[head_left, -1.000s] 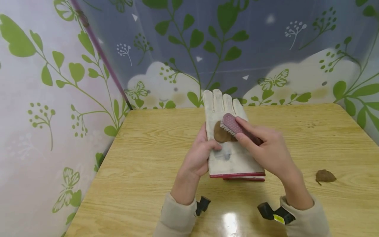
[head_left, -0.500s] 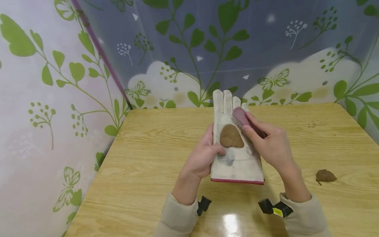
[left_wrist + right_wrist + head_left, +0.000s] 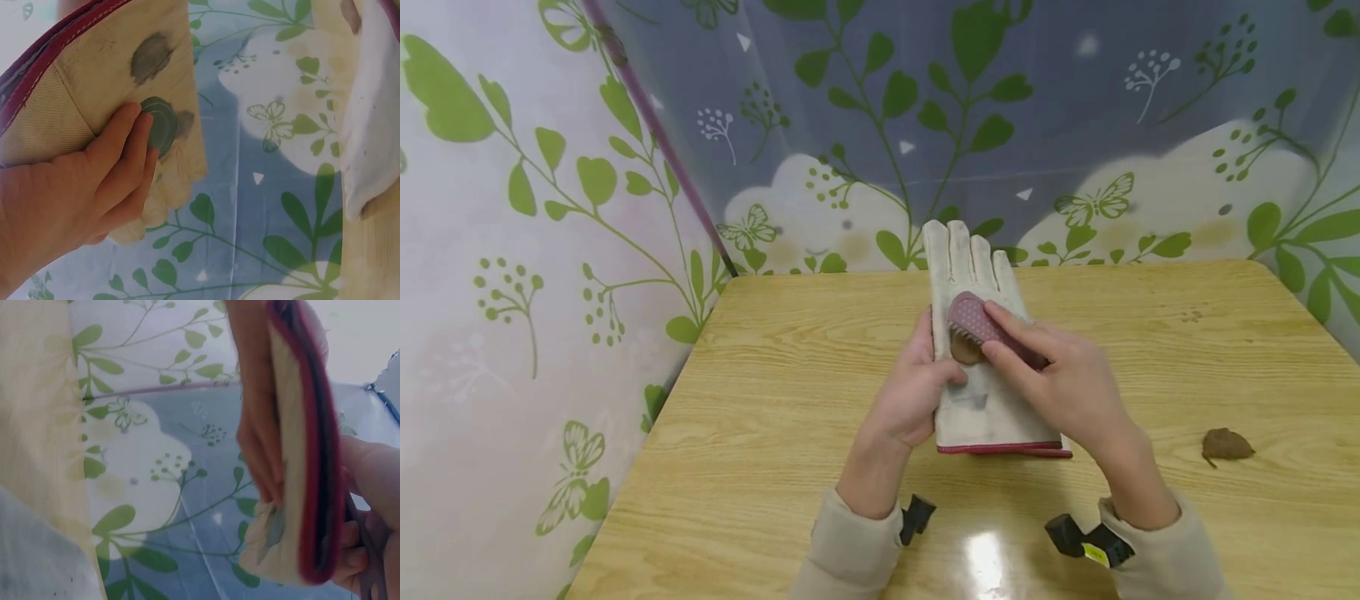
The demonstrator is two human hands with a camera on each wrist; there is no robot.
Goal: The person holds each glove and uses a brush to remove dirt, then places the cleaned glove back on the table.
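A cream work glove (image 3: 1000,421) with red cuff trim is held tilted above the table in the head view, fingers pointing away. My left hand (image 3: 902,400) grips its left edge, thumb on the face I see and fingers behind. A green disc (image 3: 162,128) lies by those fingertips on the far side, near a dark stain (image 3: 150,57). My right hand (image 3: 1078,392) holds a purple brush (image 3: 972,317), bristles down over a brown patch (image 3: 964,350) that it partly covers. Below that patch is a grey stain (image 3: 976,398).
A brown clay-like lump (image 3: 1227,445) lies on the wooden table (image 3: 760,433) to the right. Printed curtains (image 3: 865,192) hang behind the table and along the left. White cloth (image 3: 378,106) shows at the right of the left wrist view; its kind is unclear.
The brush went up and right off the brown patch, uncovering it, then came back down-left over it. The glove shifted and tilted slightly, while my left hand kept its grip.
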